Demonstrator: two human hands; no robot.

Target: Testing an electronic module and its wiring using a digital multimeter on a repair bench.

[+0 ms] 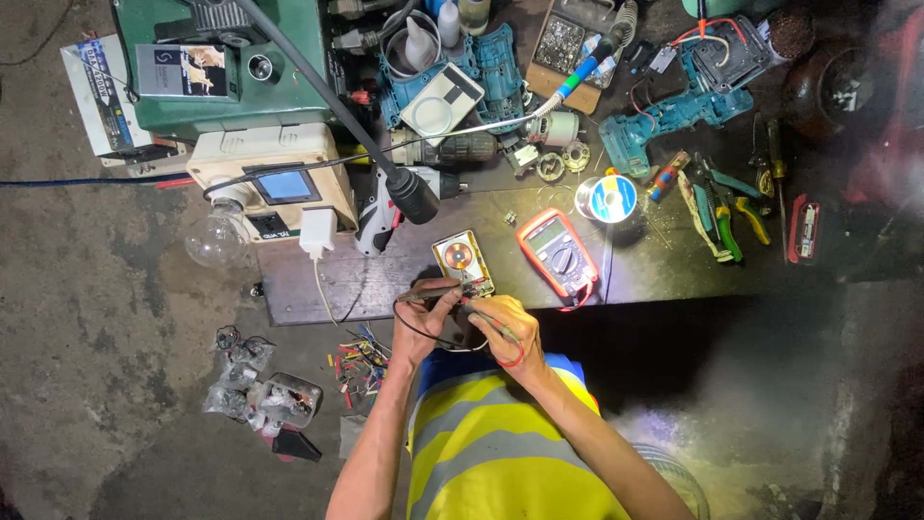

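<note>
A small circuit board with a round copper coil (462, 262) lies near the front edge of the dark workbench (654, 260). My left hand (423, 323) pinches a black test probe (430, 291) whose tip points at the board's lower edge. My right hand (505, 327) grips a red test probe (481, 314), also aimed at the board. Both probe leads loop down in front of my hands. Just right of the board sits an orange multimeter (558, 250), to which the leads run.
A solder spool (608, 198), pliers and cutters (722, 212), teal drill bodies (664, 120), a green machine (231, 58), a beige box with a bulb (217, 236) and a gooseneck lamp (409, 193) crowd the bench. Wire scraps (361, 361) and plastic bags (255, 390) lie on the floor.
</note>
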